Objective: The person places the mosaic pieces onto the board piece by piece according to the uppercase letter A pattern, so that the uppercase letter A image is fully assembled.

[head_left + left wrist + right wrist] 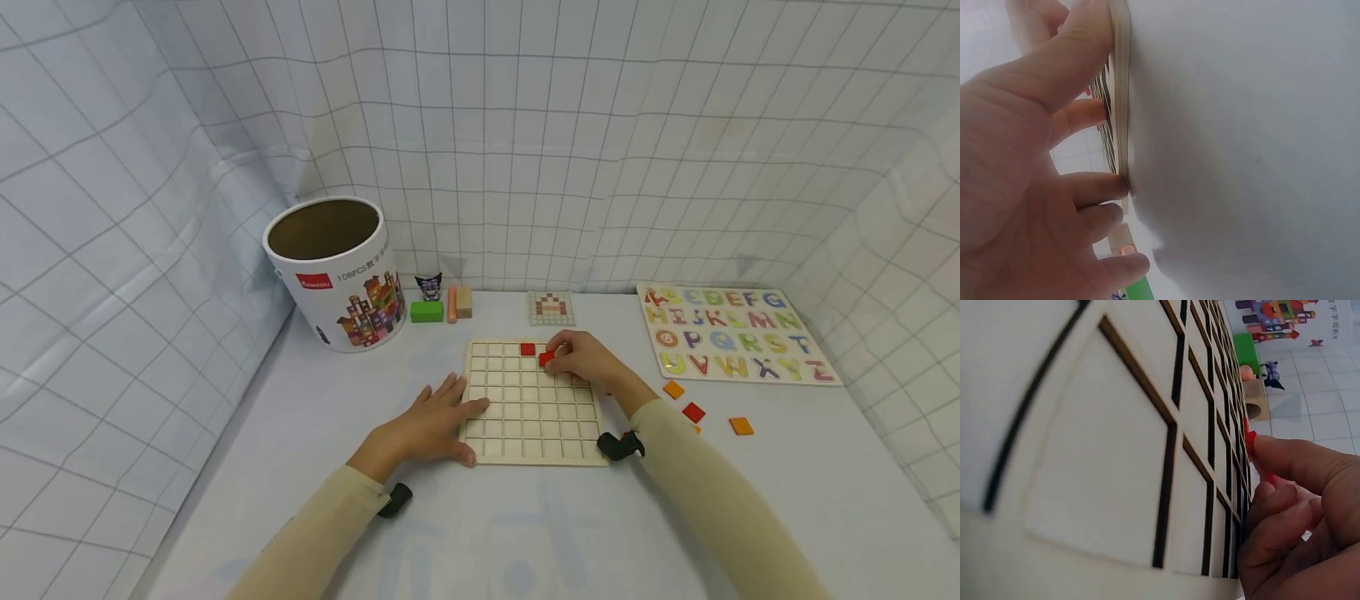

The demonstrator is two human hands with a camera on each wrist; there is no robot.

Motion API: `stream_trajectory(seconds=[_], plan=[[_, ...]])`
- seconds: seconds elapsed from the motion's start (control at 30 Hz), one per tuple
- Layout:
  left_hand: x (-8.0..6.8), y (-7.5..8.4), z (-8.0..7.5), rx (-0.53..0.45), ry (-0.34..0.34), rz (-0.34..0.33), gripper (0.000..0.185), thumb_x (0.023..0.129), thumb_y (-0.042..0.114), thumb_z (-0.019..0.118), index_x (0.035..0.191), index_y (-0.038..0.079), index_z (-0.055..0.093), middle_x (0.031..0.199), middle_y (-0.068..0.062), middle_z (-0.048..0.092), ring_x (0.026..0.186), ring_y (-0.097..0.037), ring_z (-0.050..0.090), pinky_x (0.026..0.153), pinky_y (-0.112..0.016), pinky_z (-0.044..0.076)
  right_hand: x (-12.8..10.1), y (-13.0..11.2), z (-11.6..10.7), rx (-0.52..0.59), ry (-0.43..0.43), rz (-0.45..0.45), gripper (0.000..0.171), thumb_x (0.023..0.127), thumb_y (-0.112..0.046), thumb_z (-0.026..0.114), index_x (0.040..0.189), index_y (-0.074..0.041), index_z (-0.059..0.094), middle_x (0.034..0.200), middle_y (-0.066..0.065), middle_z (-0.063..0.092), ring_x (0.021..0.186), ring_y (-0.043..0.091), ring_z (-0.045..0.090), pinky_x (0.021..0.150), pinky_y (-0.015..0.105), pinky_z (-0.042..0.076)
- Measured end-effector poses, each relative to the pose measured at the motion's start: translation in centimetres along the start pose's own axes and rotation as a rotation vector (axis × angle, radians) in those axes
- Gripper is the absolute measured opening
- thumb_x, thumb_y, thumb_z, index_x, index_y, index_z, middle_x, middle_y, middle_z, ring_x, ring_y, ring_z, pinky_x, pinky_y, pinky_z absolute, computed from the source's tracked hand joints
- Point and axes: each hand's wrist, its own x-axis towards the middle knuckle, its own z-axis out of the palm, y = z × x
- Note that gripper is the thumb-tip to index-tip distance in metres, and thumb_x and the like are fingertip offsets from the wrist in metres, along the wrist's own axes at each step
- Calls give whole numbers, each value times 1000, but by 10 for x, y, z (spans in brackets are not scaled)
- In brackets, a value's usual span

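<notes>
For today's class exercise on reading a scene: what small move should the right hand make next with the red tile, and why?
Probably lower the red tile into the empty cell under it. The right hand pinches it just over the grid board, beside a placed red tile, while the left hand steadies the board.

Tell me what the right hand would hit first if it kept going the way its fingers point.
Probably the red tile already in the grid board's top row: the right hand, pinching another red tile, points left toward it. Depth is unclear.

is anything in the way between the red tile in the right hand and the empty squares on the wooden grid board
Nothing visible blocks it. The right hand pinches the red tile just over the grid board, beside one red tile already placed in the top row. Neighbouring squares look empty. The left hand only rests on the board's left edge.
</notes>
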Motion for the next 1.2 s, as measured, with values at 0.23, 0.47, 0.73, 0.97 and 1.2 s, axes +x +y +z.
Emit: stream_trajectory(seconds=[0.23,0.47,0.73,0.97,1.2], plan=[[3,2,-3,27,1,-2,94,78,51,81,158,25,40,169,-22,12,157,-39,2,121,-66,11,3,-3,0,-221,65,-23,24,87,-15,78,109,-12,68,86,5,54,78,22,49,70,35,40],[5,2,-6,30,14,11,95,78,51,81,159,25,39,168,-23,12,157,-39,2,120,-66,10,3,-5,-1,-237,64,1,24,87,-14,77,110,-12,68,87,7,57,76,22,53,69,34,44],[7,4,-7,26,15,15,94,78,51,81,158,25,40,168,-23,13,157,-39,3,120,-68,11,-3,-6,-9,-223,54,-10,29,90,-16,76,117,-11,66,91,8,58,78,21,53,69,34,44],[2,2,-5,8,14,4,93,78,49,82,158,24,41,168,-23,15,157,-39,3,120,-68,10,-43,7,-60,4,126,-29,41,96,-22,72,131,-4,60,88,9,52,59,18,41,56,36,40],[0,-2,2,3,26,9,93,78,51,81,157,26,42,168,-21,16,157,-39,4,120,-68,10,-84,48,-96,-14,139,121,43,97,-23,71,134,-6,58,96,12,53,64,21,47,55,30,42]])
